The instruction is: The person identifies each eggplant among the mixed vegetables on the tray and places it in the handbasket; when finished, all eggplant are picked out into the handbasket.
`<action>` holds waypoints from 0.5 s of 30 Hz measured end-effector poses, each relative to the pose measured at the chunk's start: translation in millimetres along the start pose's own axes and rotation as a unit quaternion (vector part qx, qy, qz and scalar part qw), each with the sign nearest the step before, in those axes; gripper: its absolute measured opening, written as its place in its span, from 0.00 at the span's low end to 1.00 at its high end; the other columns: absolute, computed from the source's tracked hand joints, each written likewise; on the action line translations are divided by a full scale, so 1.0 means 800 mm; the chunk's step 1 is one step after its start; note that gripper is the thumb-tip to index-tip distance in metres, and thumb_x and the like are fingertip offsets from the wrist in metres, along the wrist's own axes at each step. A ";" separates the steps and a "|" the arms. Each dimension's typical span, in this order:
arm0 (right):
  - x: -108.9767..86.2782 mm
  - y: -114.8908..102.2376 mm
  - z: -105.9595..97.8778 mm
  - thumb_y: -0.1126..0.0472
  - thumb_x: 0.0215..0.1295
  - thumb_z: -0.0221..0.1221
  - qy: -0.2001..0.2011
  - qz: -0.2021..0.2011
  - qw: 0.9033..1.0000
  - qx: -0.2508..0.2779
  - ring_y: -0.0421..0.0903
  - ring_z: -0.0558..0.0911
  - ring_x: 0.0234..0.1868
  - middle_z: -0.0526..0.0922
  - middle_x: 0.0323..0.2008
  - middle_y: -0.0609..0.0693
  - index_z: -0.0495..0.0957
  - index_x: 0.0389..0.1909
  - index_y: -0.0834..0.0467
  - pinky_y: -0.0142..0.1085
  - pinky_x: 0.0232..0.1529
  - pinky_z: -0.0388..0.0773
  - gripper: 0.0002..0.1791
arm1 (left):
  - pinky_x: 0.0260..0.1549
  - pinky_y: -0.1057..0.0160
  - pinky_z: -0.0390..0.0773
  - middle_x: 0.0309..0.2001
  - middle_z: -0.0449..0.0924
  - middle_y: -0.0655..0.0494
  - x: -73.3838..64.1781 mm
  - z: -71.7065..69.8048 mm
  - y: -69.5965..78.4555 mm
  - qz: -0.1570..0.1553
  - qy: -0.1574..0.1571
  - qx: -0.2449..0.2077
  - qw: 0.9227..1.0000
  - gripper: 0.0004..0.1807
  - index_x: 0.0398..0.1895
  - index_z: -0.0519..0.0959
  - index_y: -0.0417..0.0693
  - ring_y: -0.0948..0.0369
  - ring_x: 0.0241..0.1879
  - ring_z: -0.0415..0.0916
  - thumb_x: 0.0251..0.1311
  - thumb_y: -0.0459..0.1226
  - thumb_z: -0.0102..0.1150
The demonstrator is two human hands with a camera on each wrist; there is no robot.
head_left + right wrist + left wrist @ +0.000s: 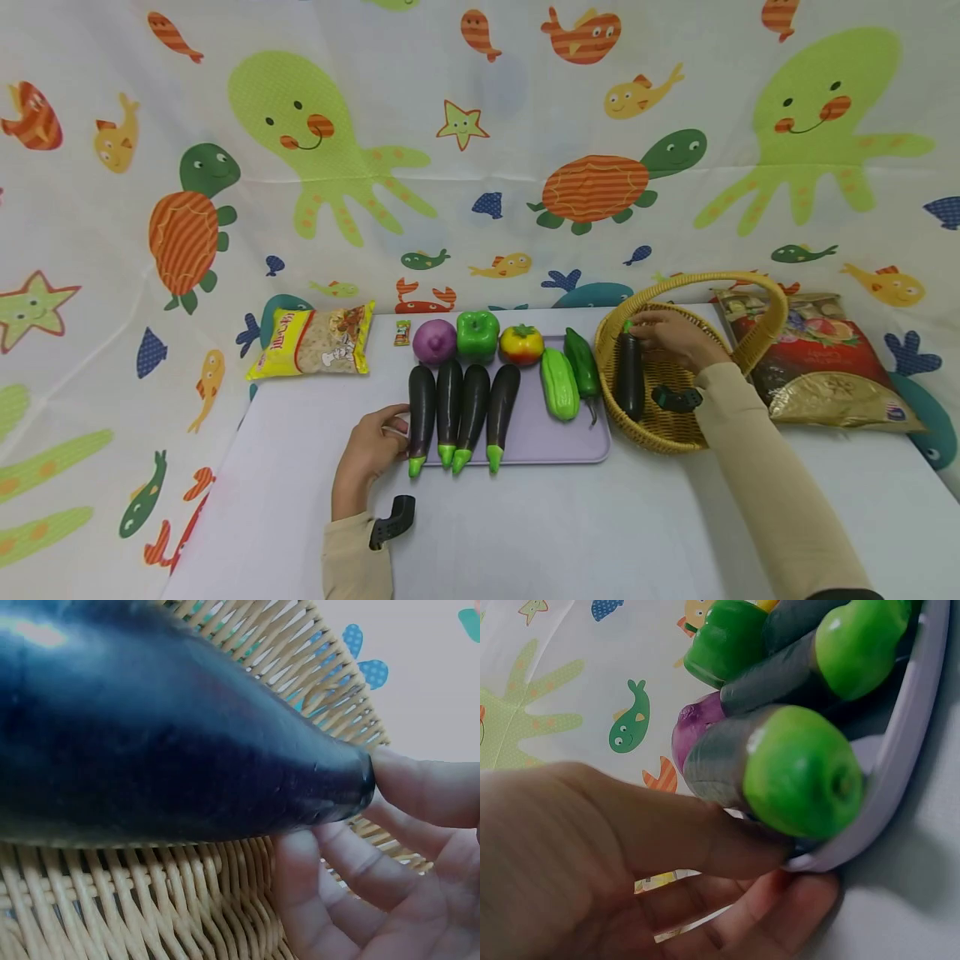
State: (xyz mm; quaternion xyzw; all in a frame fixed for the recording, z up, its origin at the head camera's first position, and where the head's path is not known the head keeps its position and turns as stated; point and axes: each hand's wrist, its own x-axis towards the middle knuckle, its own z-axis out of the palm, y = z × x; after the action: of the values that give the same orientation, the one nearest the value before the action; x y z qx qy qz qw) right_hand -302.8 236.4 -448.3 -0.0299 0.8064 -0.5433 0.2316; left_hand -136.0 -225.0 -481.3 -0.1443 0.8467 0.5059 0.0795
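My right hand (670, 337) pinches a dark eggplant (630, 377) near its green-stemmed end, inside the wicker basket (678, 446). In the right wrist view the eggplant (180, 735) runs across the frame, with thumb and fingertips around its narrow end. My left hand (375, 446) grips the left edge of the lilac tray (555, 450), thumb above the rim and fingers outside it in the left wrist view. Beside that hand several eggplants (448, 408) lie side by side on the tray, their green stems over its front rim; the nearest stem (802, 772) is close to the thumb.
Along the tray's back sit a purple onion (435, 342), a green bell pepper (477, 335) and a red-yellow tomato (522, 344). A pale green gourd (559, 383) and a green chili (582, 362) lie at its right. Snack bags flank the setup, yellow (315, 340) and red (817, 358).
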 end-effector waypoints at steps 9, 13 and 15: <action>0.009 0.005 -0.004 0.62 0.77 0.52 -0.025 -0.008 1.000 -0.008 0.43 0.78 0.44 0.74 0.55 0.60 0.63 0.70 0.73 0.41 0.48 0.82 0.27 | 0.30 0.59 0.83 0.41 0.78 0.42 -0.002 0.000 0.002 0.006 -0.001 -0.007 1.000 0.34 0.63 0.76 0.32 0.59 0.30 0.77 0.46 0.15 0.51; 0.013 0.004 -0.005 0.64 0.76 0.52 -0.038 -0.002 0.999 -0.002 0.42 0.79 0.40 0.77 0.45 0.53 0.64 0.68 0.73 0.40 0.45 0.83 0.25 | 0.30 0.59 0.83 0.41 0.78 0.42 -0.003 0.000 0.003 0.006 0.002 -0.008 1.000 0.34 0.62 0.77 0.32 0.59 0.29 0.77 0.46 0.15 0.52; 0.014 0.004 -0.005 0.65 0.76 0.52 -0.046 -0.001 0.999 0.006 0.43 0.79 0.39 0.76 0.43 0.53 0.64 0.67 0.73 0.40 0.44 0.83 0.24 | 0.29 0.59 0.83 0.41 0.78 0.43 -0.004 0.001 0.003 0.005 0.003 -0.003 1.000 0.34 0.62 0.77 0.33 0.60 0.29 0.77 0.46 0.15 0.52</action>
State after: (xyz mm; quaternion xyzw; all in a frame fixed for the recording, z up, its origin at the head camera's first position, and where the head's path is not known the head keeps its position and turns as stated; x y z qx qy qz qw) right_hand -313.9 238.1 -453.6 -0.0546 0.7917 -0.5464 0.2677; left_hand -134.0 -222.9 -478.6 -0.1420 0.8459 0.5088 0.0734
